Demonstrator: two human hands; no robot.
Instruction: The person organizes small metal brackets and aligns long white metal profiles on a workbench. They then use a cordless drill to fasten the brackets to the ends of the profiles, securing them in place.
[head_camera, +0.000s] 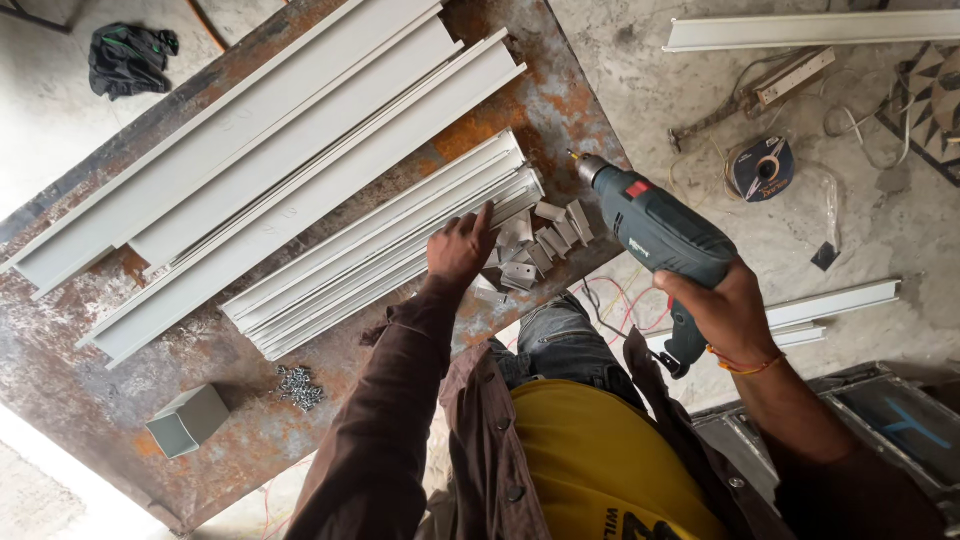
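Right hand (728, 312) grips drill (655, 235); left hand (460, 248) apparently touches brackets (535, 245).

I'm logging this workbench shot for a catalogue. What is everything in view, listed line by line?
table: one, rusty metal, fills the left.
long profiles: several, white, stacked diagonally on the table.
small brackets: a cluster, grey, at the profiles' end.
screws: a small pile, silver, near the table's front edge.
short square tube: one, grey, beside the screws.
tape roll: one, dark, on the floor.
dark cloth: one, top left.
drill: one, dark green, in the right hand.
left hand: on the profiles' end.
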